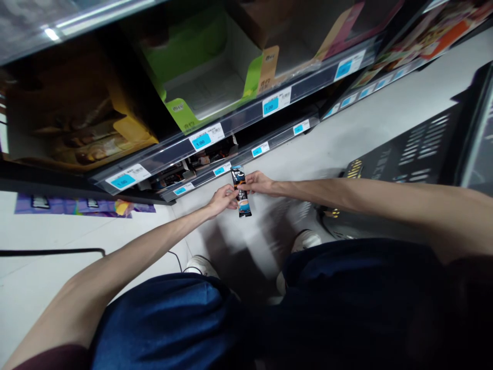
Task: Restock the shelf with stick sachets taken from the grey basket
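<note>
Shelf (242, 119): dark, tiered, front rails bearing blue-and-white price tags (276, 102). Floor (327, 146): pale, thin seams, below shelf. Panel (389, 162): dark, slotted, right of shelf. Light: bright glint, upper left of shelf.

"1.00" on two rectangular blue-and-white price tags (207, 137) along the dark shelf edge (243, 118) below the boxes; leftmost tag (128, 177) there blurry, probably 1.00 too. Lower blue-and-white tags (260, 149), green cardboard box (182, 114), glossy black-and-blue packet (243, 196): print illegible.
</note>
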`<state>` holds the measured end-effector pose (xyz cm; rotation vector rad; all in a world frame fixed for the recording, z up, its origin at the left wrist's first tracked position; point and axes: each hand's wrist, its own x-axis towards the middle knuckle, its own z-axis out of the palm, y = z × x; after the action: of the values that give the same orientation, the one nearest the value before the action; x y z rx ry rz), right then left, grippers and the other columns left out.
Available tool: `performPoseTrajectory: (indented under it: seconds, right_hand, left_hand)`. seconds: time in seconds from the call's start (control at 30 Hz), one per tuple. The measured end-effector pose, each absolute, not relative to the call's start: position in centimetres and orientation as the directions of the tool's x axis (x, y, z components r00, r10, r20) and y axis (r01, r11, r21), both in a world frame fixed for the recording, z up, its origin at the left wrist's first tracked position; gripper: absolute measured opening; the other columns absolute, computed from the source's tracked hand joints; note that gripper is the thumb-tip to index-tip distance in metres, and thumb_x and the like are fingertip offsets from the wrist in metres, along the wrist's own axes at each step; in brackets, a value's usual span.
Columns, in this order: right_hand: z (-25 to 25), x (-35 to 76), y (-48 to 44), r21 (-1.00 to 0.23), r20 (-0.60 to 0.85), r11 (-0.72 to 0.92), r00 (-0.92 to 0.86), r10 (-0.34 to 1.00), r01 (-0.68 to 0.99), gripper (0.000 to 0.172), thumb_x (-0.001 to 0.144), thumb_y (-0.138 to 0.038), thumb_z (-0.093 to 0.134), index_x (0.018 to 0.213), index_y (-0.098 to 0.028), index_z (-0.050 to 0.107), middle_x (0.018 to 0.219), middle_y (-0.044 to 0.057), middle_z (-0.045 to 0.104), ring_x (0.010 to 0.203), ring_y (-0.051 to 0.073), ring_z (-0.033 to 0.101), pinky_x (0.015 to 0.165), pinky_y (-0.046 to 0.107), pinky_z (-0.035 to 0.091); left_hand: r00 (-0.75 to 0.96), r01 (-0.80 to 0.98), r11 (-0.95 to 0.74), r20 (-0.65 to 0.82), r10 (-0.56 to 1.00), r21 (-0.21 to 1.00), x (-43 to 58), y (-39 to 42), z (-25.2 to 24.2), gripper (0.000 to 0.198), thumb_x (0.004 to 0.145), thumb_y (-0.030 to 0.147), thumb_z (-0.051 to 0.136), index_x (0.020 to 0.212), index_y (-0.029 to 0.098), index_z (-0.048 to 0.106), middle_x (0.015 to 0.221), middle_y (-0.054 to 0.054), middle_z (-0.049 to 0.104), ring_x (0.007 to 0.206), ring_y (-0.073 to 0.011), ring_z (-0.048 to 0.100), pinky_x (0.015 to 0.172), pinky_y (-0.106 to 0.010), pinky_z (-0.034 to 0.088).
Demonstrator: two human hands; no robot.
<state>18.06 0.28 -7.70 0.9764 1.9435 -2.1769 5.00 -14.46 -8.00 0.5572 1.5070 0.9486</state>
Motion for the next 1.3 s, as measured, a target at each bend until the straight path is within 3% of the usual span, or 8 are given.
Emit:
performPoseTrajectory:
  seconds: [0.2,0.4,0.6,0.8,0.97,1.1,1.2,1.3]
  right_hand:
    - [-7.6,18.1,0.1,-0.87,-0.493,-0.205,-0.801,0.341,0.448,0.048,0.047,-0.052,0.09,0.064,-0.014,0.066,0.059,-0.001,0.063,0.055,0.008,0.053,0.05,0.02,0.041]
    - [-7.1,18.4,0.3,-0.829,-0.558,-0.225,-0.776,0.293,0.511,0.045,0.051,-0.049,0.09,0.072,-0.014,0.069,0.069,0.001,0.068,0.062,0.01,0.058,0.052,0.02,0.044]
    - [-6.4,18.7,0.5,-0.788,-0.614,-0.154,-0.78,0.121,0.596,0.047,0.054,-0.052,0.088,0.077,-0.014,0.073,0.076,0.004,0.072,0.072,0.014,0.064,0.059,0.022,0.049]
    - [-6.9,18.8,0.0,-0.815,-0.578,-0.101,-0.785,0.223,0.571,0.055,0.055,-0.06,0.086,0.075,-0.012,0.071,0.074,0.007,0.072,0.065,0.014,0.064,0.054,0.022,0.05]
    - [-7.1,18.7,-0.4,-0.822,-0.569,-0.126,-0.784,0.25,0.556,0.059,0.06,-0.068,0.079,0.075,-0.012,0.071,0.07,0.009,0.07,0.062,0.015,0.063,0.053,0.024,0.052]
    - [-6.5,18.0,-0.7,-0.801,-0.598,-0.141,-0.789,0.138,0.582,0.063,0.066,-0.072,0.073,0.09,-0.014,0.073,0.09,0.013,0.073,0.068,0.017,0.066,0.056,0.026,0.054]
    - [-6.0,17.4,-0.9,-0.767,-0.638,-0.058,-0.77,-0.03,0.638,0.064,0.068,-0.074,0.07,0.093,-0.015,0.073,0.096,0.013,0.073,0.069,0.017,0.066,0.058,0.028,0.054]
    - [-5.8,17.3,-0.9,-0.765,-0.644,0.14,-0.744,-0.179,0.629,0.06,0.07,-0.072,0.069,0.092,-0.016,0.073,0.095,0.012,0.073,0.067,0.017,0.065,0.056,0.027,0.05]
  left_hand:
    - [-0.164,-0.189,0.541,-0.569,0.806,0.82,5.2,-14.9,-8.5,0.044,0.081,0.058,0.066,0.089,0.017,0.053,0.09,-0.006,0.071,0.072,-0.0147,0.071,0.065,-0.028,0.059]
    - [-0.177,-0.149,0.519,-0.539,0.823,0.841,4.9,-14.8,-8.5,0.041,0.083,0.056,0.064,0.085,0.016,0.054,0.078,-0.004,0.07,0.067,-0.0137,0.069,0.064,-0.026,0.058]
    - [-0.202,-0.143,0.496,-0.516,0.833,0.857,5.2,-15.0,-8.9,0.037,0.086,0.051,0.063,0.083,0.016,0.054,0.074,-0.004,0.068,0.066,-0.0133,0.067,0.06,-0.025,0.056]
    - [-0.16,-0.033,0.548,-0.546,0.822,0.836,5.1,-14.4,-8.2,0.026,0.087,0.043,0.06,0.094,0.018,0.055,0.084,-0.003,0.067,0.075,-0.0157,0.066,0.06,-0.026,0.054]
    - [-0.105,0.206,0.408,-0.395,0.913,0.889,4.8,-14.2,-6.4,0.061,0.073,0.039,0.075,0.124,0.019,0.046,0.099,-0.005,0.067,0.087,-0.0188,0.065,0.074,-0.029,0.052]
    - [-0.121,0.481,0.375,-0.363,0.924,0.792,4.3,-14.3,-4.9,0.059,0.077,0.03,0.066,0.131,0.02,0.044,0.093,-0.004,0.067,0.076,-0.0207,0.064,0.071,-0.031,0.049]
    - [-0.116,0.604,0.41,-0.434,0.894,0.683,3.2,-14.7,-4.2,0.039,0.077,0.023,0.06,0.116,0.021,0.057,0.084,-0.004,0.067,0.077,-0.0233,0.063,0.072,-0.031,0.047]
    - [-0.045,0.65,0.419,-0.518,0.854,0.634,1.6,-15.5,-3.6,0.024,0.077,0.02,0.056,0.1,0.022,0.062,0.081,-0.004,0.066,0.074,-0.0218,0.061,0.069,-0.029,0.045]
